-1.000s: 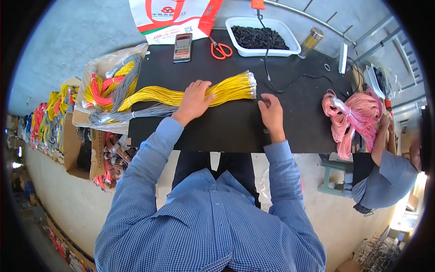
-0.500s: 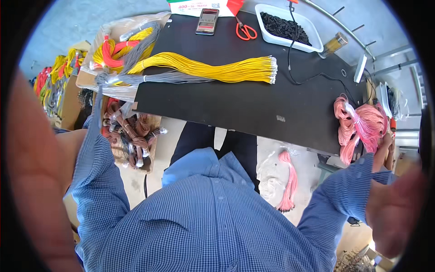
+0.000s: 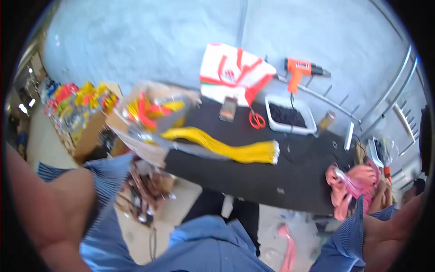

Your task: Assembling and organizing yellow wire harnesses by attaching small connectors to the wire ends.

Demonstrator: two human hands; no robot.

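Note:
My left hand (image 3: 31, 208) is raised close to the left rim, large and blurred, with its fingers out of sight. My right hand (image 3: 396, 231) is likewise raised at the right rim, and its fingers cannot be made out. Neither visibly touches anything on the table. On the black table (image 3: 244, 181) lies a bundle of yellow wires (image 3: 240, 151) with white ends, and a grey wire bundle (image 3: 199, 148) beside it. Pink wire bundles (image 3: 358, 181) lie at the table's right end, near my right sleeve.
An open box (image 3: 156, 154) at the left holds yellow, red and grey wires. Farther back are a phone (image 3: 228, 109), scissors (image 3: 257, 119), a tray of black pieces (image 3: 314, 128), a jar (image 3: 326, 120), a bag (image 3: 235, 75) and an orange heat gun (image 3: 299, 72). Brown bundles (image 3: 147, 188) sit below left.
The view has tilted up, so the wall, bag and heat gun now show and the table sits lower. Both hands stay raised at the rims. The wire bundles look unmoved on the table.

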